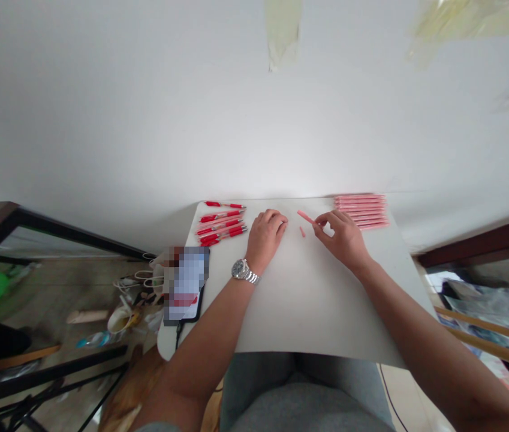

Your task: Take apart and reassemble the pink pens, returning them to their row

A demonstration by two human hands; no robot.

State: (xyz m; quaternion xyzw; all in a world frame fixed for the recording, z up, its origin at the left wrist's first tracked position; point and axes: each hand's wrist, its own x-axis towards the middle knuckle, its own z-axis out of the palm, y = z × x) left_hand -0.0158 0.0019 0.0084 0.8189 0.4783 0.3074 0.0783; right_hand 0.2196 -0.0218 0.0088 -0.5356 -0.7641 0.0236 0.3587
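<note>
My right hand (340,236) pinches a slim pink pen barrel (305,216) between thumb and index finger, its free end pointing up and left. Just below that end, a short pink piece (302,231) lies loose on the white table (308,300). My left hand (267,237), with a metal watch on its wrist, rests on the table with fingers curled together; anything inside them is hidden. Beside it on the left lie several red pens (222,217) with clear middles. A neat row of pink pens (362,207) sits right behind my right hand.
A phone (189,285), partly blurred out, lies at the table's left edge with a cable (178,336) running from it. The wall (254,132) meets the table's back edge. Dark furniture frames (74,231) stand to the left, and plastic-wrapped items (492,306) are at the right.
</note>
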